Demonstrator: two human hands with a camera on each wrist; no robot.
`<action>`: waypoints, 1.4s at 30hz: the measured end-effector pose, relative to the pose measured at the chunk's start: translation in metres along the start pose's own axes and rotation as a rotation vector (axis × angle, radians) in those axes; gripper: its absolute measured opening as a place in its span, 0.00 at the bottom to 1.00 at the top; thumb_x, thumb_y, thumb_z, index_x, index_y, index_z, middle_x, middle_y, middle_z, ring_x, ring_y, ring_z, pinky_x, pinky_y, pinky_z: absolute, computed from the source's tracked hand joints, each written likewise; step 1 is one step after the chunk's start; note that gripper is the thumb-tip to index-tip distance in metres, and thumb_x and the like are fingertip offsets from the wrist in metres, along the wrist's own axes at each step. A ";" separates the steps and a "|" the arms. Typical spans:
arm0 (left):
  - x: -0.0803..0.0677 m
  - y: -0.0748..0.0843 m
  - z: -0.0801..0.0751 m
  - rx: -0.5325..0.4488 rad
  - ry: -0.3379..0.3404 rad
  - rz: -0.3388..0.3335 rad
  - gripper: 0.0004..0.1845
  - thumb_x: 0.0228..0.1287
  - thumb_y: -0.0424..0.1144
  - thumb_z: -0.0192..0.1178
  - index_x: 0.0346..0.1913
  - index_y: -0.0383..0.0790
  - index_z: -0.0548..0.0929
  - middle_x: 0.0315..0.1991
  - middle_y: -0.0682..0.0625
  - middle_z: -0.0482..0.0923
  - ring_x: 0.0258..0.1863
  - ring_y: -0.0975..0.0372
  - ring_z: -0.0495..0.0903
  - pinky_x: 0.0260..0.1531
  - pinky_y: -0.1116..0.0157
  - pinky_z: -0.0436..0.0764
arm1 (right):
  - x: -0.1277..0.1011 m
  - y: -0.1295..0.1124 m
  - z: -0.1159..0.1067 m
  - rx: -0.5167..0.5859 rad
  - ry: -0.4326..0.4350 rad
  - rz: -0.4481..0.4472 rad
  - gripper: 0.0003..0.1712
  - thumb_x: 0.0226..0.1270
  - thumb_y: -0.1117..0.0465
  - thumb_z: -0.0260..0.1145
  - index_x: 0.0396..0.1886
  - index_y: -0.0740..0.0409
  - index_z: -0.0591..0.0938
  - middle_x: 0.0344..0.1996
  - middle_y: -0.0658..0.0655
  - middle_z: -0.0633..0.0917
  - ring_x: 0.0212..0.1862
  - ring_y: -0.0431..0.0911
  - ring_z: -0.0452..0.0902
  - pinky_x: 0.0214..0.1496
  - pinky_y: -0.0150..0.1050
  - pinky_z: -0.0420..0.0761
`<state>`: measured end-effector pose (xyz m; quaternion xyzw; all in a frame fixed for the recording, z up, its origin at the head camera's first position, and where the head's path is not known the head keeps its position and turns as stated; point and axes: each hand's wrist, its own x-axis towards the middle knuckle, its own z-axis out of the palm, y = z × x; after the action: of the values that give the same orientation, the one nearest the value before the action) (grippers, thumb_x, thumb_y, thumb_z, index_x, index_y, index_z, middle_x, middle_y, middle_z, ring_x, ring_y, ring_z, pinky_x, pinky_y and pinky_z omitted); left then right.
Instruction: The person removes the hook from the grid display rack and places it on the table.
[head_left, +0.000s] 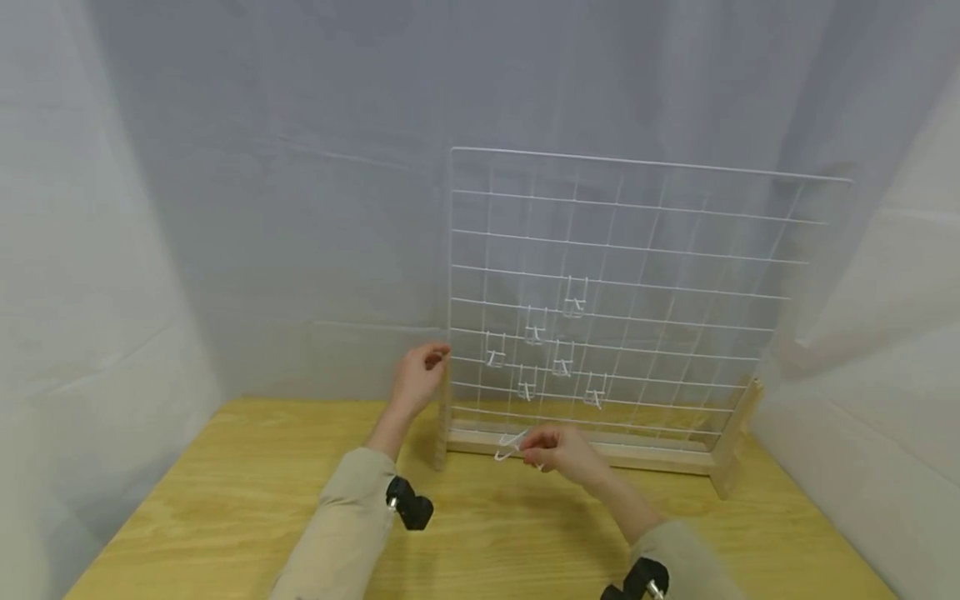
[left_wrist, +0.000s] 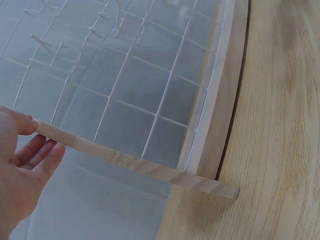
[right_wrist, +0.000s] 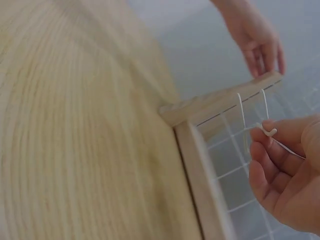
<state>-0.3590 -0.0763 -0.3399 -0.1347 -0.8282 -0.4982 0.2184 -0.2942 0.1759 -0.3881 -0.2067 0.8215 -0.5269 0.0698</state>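
Note:
A white wire grid panel [head_left: 651, 163] stands upright in a wooden stand [head_left: 645, 457]. Thumb and fingers of my left hand [head_left: 417, 379] pinch the top end of the stand's left upright [left_wrist: 115, 157]. My right hand [head_left: 566, 454] holds a white wire hook [right_wrist: 241, 109] between thumb and fingertips, low in front of the panel's lower left part. The hook's two bent prongs point left, away from the fingers, in the head view. Part of it is hidden by the fingers. Several similar hooks [head_left: 574, 310] hang on the grid's left and middle wires.
The stand rests on a wooden table [head_left: 225, 500], towards its back edge. Its right upright [head_left: 735, 437] is near the table's right side. Pale curtains [head_left: 300, 208] hang behind and at both sides. A black wrist camera [head_left: 410, 503] is strapped to the left forearm.

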 end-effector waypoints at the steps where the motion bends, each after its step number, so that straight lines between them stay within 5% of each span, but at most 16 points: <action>1: 0.000 0.000 0.000 0.000 0.001 0.002 0.13 0.60 0.27 0.55 0.47 0.29 0.80 0.41 0.35 0.78 0.42 0.46 0.77 0.44 0.52 0.75 | 0.002 0.004 0.004 -0.009 0.002 -0.005 0.11 0.62 0.65 0.62 0.40 0.70 0.80 0.32 0.59 0.83 0.34 0.45 0.77 0.38 0.44 0.78; 14: -0.001 -0.001 0.000 -0.007 -0.005 0.004 0.13 0.59 0.27 0.55 0.48 0.29 0.80 0.42 0.35 0.78 0.42 0.46 0.77 0.45 0.52 0.75 | 0.023 0.028 0.040 -0.020 -0.063 -0.061 0.10 0.58 0.70 0.63 0.36 0.75 0.81 0.25 0.65 0.82 0.24 0.38 0.72 0.24 0.30 0.73; 29: -0.001 -0.003 0.001 -0.001 0.012 0.028 0.13 0.59 0.27 0.56 0.47 0.29 0.80 0.40 0.36 0.79 0.41 0.47 0.78 0.44 0.53 0.76 | 0.032 0.046 0.074 0.052 -0.060 0.040 0.04 0.53 0.72 0.66 0.30 0.70 0.83 0.21 0.54 0.80 0.20 0.38 0.68 0.21 0.29 0.68; 42: 0.000 -0.005 0.002 -0.024 0.005 0.019 0.13 0.58 0.26 0.56 0.47 0.28 0.80 0.41 0.35 0.78 0.41 0.46 0.78 0.45 0.53 0.76 | 0.036 0.047 0.080 -0.083 -0.085 -0.023 0.04 0.52 0.74 0.65 0.30 0.70 0.83 0.23 0.55 0.82 0.20 0.36 0.69 0.22 0.27 0.68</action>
<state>-0.3614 -0.0770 -0.3442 -0.1441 -0.8204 -0.5062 0.2237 -0.3126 0.1115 -0.4610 -0.2411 0.8365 -0.4839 0.0896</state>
